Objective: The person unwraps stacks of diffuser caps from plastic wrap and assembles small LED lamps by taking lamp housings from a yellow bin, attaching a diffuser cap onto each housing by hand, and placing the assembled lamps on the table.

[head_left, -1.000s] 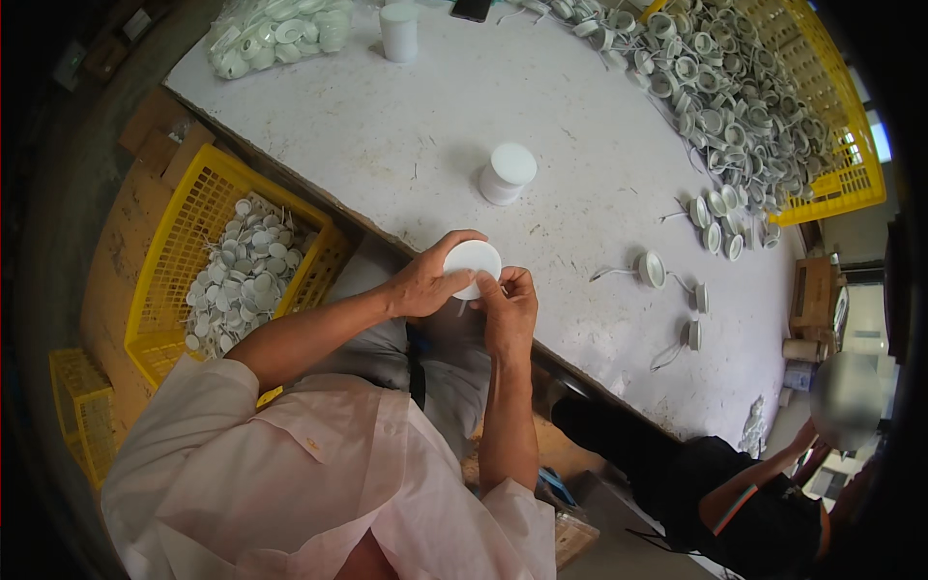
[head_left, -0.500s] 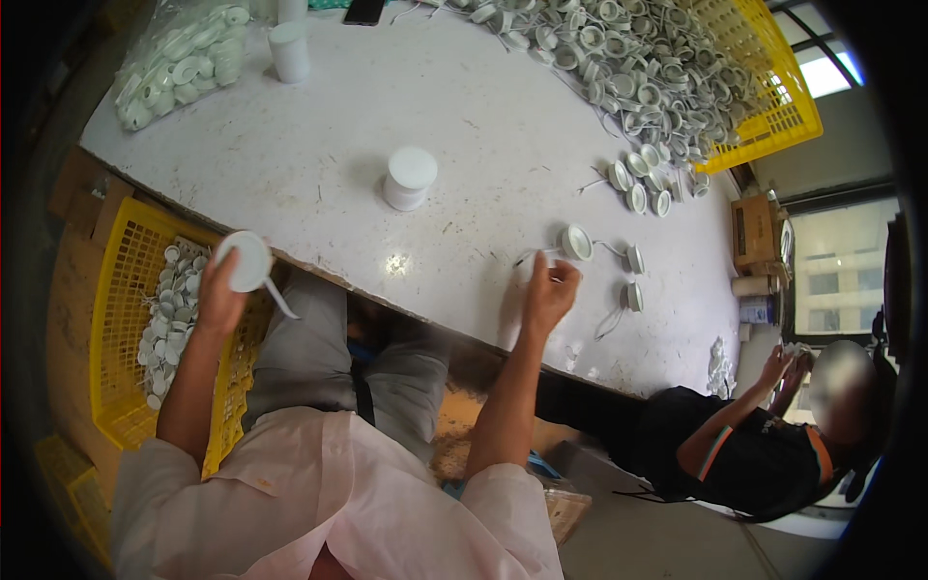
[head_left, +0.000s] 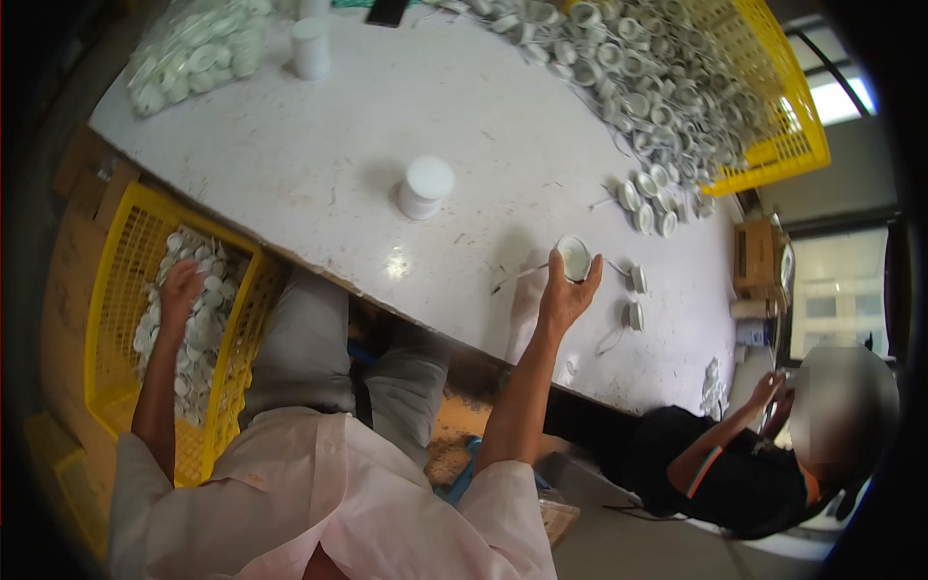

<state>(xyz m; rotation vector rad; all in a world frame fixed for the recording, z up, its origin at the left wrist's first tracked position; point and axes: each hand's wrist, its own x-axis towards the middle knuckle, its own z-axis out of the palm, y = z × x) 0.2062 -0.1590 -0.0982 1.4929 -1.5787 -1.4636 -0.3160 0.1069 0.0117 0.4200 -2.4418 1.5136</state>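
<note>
My right hand (head_left: 568, 298) grips a round white cup-shaped lamp part (head_left: 573, 255) by its rim, thumb on one side and fingers on the other, at the table's near side. A thin wire trails from the part to the left. Beside it lie two similar wired parts (head_left: 634, 314). At the left, my left hand (head_left: 181, 286) reaches over the yellow basket (head_left: 102, 333), touching or just above the white round parts (head_left: 201, 329) heaped in it. Its fingers are blurred, so whether it holds anything is unclear. A white spool-shaped cylinder (head_left: 426, 189) stands between the hands, farther back.
A big heap of wired parts (head_left: 638, 87) spills from a tilted yellow crate (head_left: 810, 155) at the far right. A filled clear bag (head_left: 198, 58), another white cylinder (head_left: 311, 50) and a dark phone (head_left: 387, 12) lie along the far side. A co-worker (head_left: 720, 474) sits at the right.
My left hand has moved down to the basket, and the white disc with a strap no longer shows in it. My right hand has closed on the round part.
</note>
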